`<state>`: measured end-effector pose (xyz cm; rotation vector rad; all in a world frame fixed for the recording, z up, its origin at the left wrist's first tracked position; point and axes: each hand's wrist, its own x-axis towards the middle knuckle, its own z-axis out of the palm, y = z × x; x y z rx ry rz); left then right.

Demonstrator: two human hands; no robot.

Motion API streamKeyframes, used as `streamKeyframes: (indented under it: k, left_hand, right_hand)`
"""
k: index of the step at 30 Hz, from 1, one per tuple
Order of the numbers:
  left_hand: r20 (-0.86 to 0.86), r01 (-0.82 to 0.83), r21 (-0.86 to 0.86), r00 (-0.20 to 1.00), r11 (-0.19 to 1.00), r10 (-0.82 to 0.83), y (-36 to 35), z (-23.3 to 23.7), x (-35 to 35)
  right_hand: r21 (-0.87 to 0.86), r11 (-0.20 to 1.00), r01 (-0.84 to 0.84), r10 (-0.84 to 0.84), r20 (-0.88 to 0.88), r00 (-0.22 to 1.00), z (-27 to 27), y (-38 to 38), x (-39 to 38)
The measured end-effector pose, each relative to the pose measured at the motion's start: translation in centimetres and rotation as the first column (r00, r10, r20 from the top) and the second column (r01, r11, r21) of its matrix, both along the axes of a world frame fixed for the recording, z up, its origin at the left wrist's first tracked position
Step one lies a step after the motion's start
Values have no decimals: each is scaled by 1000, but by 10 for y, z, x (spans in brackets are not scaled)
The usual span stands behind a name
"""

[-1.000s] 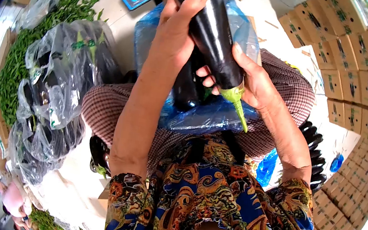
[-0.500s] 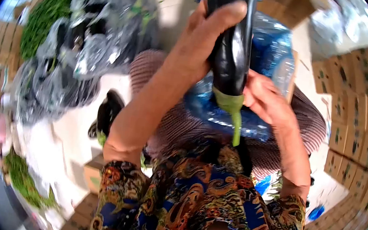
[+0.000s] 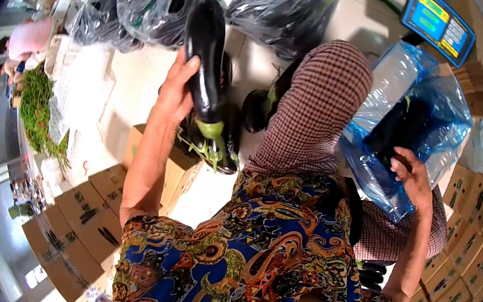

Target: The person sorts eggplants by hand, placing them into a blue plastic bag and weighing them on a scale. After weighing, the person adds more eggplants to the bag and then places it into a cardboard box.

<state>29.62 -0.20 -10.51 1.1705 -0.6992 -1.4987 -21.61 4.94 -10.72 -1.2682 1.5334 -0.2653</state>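
Note:
My left hand (image 3: 177, 89) is closed around the middle of a long, glossy eggplant (image 3: 206, 53), its green stem end pointing down toward me. Below it, more dark eggplants (image 3: 230, 131) lie over a cardboard box (image 3: 179, 173), partly hidden by the held one. My right hand (image 3: 413, 178) is at the near side of a blue plastic bag (image 3: 363, 162), its fingers loosely bent and apart. Inside that bag rest dark eggplants (image 3: 402, 127).
Clear plastic bags (image 3: 157, 6) full of eggplants stand on the floor ahead. A blue-framed display (image 3: 438, 27) sits beyond the blue bag. Stacked cartons (image 3: 473, 214) line the right. Another person (image 3: 29, 38) is far left, near a green pile (image 3: 41, 104).
The view has turned left. My left hand has carried the eggplant away from over the blue bag to the left, and my right hand has come off it.

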Motion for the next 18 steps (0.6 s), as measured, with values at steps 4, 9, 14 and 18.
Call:
streamKeyframes:
  k: [4,9,14,18]
  left_hand:
    - [-145,-59,-17,988,998,55,19,-12,11]
    - [-153,-63,40,986,997,68,36,-33,26]
    - [-43,-42,157,998,987,50,31,-82,29]
    - [323,-91,193,946,977,24,26,-132,8]
  right_hand:
    - [-24,998,-65,65,7,998,4,-6,15]
    - [0,1000,-29,29,21,999,1,-9,16]
    - [1,1000,-10,10,12,1000,3,-7,17]
    - [3,998,-59,59,-31,998,8,-5,13]
